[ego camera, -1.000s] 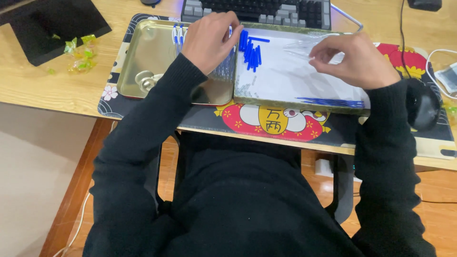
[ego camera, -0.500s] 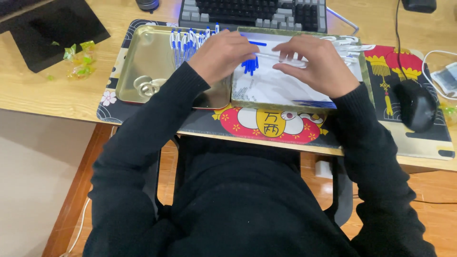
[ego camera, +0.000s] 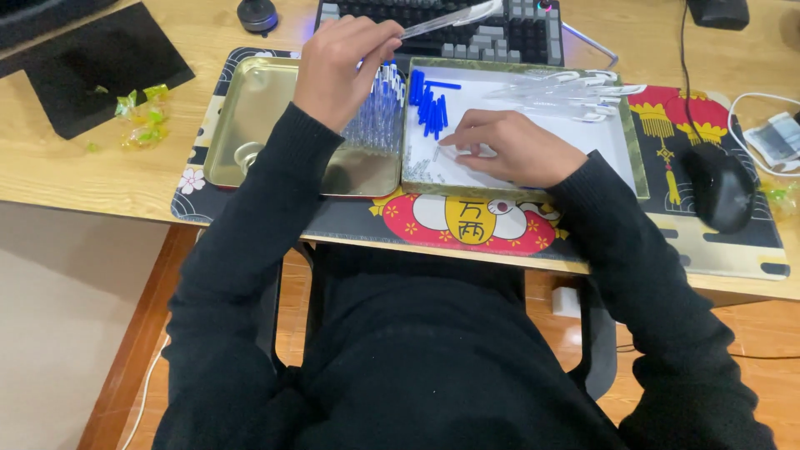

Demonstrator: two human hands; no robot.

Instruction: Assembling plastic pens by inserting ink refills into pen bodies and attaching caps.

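Left hand: upper centre of the frame, raised above the seam between the two tins. Fingers closed in a pinch on a clear pen barrel, which slants up and to the right over the keyboard.

Right hand: centre of the frame, resting on the white paper that lines the right tin. Fingers curled and drawn together at the tips, just below the blue pen caps; whether they pinch anything cannot be told.

Blue pen caps: small loose pile, upper left corner of the right tin, just above the right fingertips.

Clear pen barrels: loose heap along the top of the right tin, upper right of centre, well apart from both hands.

Assembled pens: row of clear pens with blue tips, lying side by side against the right wall of the left tin, under the left hand.

Left tin: gold metal, shallow, left of centre; a small round metal piece lies near its lower left corner.

Desk mat: patterned, red and dark, under both tins.

Mouse: black, right side of the frame, on the mat.

Green wrappers: crumpled, upper left, on the wooden desk.
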